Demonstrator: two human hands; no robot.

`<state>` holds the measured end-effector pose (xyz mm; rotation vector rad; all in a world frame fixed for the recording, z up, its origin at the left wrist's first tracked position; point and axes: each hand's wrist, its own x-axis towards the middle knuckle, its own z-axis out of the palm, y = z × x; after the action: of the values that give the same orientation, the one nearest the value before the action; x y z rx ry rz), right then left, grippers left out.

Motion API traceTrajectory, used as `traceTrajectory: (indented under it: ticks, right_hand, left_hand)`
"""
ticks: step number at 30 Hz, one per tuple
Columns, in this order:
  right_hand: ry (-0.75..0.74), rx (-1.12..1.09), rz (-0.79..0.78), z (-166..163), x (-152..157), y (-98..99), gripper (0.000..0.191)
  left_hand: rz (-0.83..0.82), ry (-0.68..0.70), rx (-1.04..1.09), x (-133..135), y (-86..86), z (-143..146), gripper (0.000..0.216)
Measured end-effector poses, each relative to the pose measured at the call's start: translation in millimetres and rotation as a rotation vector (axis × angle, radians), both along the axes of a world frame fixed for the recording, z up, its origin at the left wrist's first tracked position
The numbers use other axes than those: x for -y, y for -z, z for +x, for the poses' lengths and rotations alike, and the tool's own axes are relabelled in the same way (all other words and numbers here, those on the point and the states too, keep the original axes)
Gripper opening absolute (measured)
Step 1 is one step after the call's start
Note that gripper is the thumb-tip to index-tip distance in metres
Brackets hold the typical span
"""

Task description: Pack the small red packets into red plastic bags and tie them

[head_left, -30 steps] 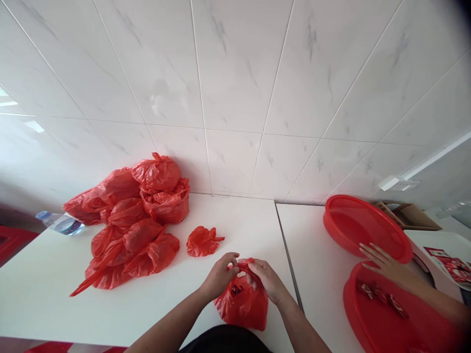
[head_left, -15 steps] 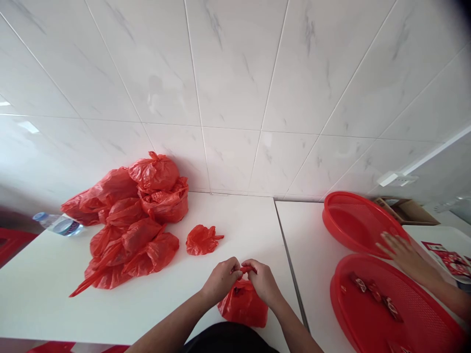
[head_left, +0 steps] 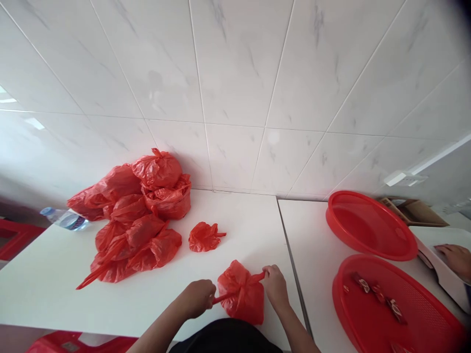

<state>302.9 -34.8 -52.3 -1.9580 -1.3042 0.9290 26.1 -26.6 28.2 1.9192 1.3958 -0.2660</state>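
A small red plastic bag (head_left: 241, 293) sits on the white table (head_left: 55, 289) near its front edge. My left hand (head_left: 198, 297) is closed on one twisted handle of the bag, drawn out to the left. My right hand (head_left: 274, 286) is closed on the other handle, drawn out to the right. The two handles are stretched taut across the top of the bag. A smaller tied red bag (head_left: 203, 237) lies just beyond it.
A heap of tied red bags (head_left: 138, 215) lies at the back left beside a water bottle (head_left: 65, 219). Two red round trays (head_left: 368, 223) sit on the right table; the nearer tray (head_left: 393, 314) holds small wrapped sweets. Another person's hand (head_left: 454, 257) rests at far right by a cardboard box (head_left: 414, 212).
My hands have moved apart, pulling the bag's handles out to either side. The other person's hand has drawn back from the trays to the far right.
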Motion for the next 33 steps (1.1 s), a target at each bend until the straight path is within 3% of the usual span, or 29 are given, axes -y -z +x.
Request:
traceTrajectory:
  ticks: [3,6,8,9,13,17,23,27,30,33]
  right_hand:
    - [-0.018,-0.025,-0.019,7.2,3.8,9.0,0.029]
    - [0.016,-0.034,-0.063,21.1,3.7,15.1,0.040]
    - [0.028,-0.040,-0.080,29.8,4.1,18.9,0.045]
    - [0.026,-0.044,-0.082,33.0,4.9,20.9,0.045]
    - [0.002,-0.052,-0.107,40.7,13.5,32.1,0.044]
    - [-0.010,-0.061,-0.178,50.7,23.5,51.2,0.045]
    - [-0.010,-0.050,-0.215,61.4,21.7,68.0,0.042]
    - [-0.023,-0.035,-0.202,57.7,15.1,62.1,0.043]
    - [-0.020,-0.037,-0.200,55.0,13.4,57.0,0.043]
    - [-0.008,-0.048,-0.192,53.1,16.5,54.7,0.043]
  left_hand:
    - [0.060,-0.030,0.115,-1.6,7.8,9.8,0.021]
    - [0.105,-0.033,0.291,-5.9,18.8,32.0,0.066]
    - [0.122,0.047,0.311,-7.1,29.1,46.5,0.086]
    - [0.131,0.102,0.293,-7.1,34.2,51.7,0.081]
    - [0.109,0.196,0.185,-6.6,41.2,48.5,0.018]
    - [0.118,0.039,0.134,-9.3,12.3,8.0,0.015]
    - [0.258,-0.412,0.019,-20.1,-68.6,-80.4,0.014]
    - [0.493,-0.559,-0.182,-33.9,-114.9,-134.5,0.012]
    - [0.750,-0.636,-0.270,-44.6,-131.2,-152.0,0.014]
    - [1.013,-0.677,-0.199,-56.1,-121.1,-139.3,0.027]
